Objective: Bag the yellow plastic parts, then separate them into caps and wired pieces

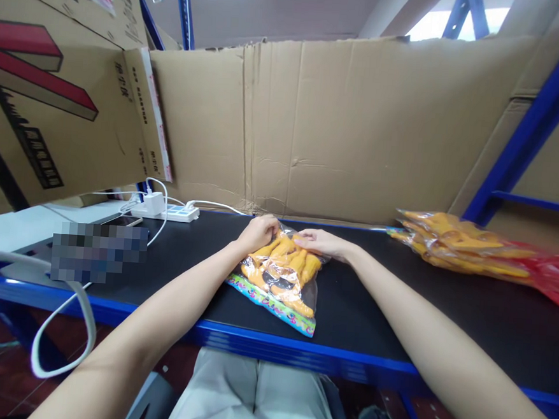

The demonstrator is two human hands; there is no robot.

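Observation:
A clear plastic bag (309, 294) lies on the black tabletop in front of me, a bright blue, green and pink patterned strip along its near edge. Inside are several orange-yellow shaped pieces (281, 253) with dark gaps between them; their kind is unclear. My left hand (258, 229) is at the bag's far left corner, its fingers curled in on the plastic. Across the far right side rests my right hand (322, 243), fingers stretched out over the bag and touching it. The far edge of the bag is partly hidden by both hands.
More clear bags with orange-yellow pieces (459, 242) lie at the right, beside red plastic (552, 276). On the left are a white power strip (176, 212), cables and a blurred-out item (99, 252). Cardboard (361, 132) walls the back; a blue frame edge (298, 354) runs along the front.

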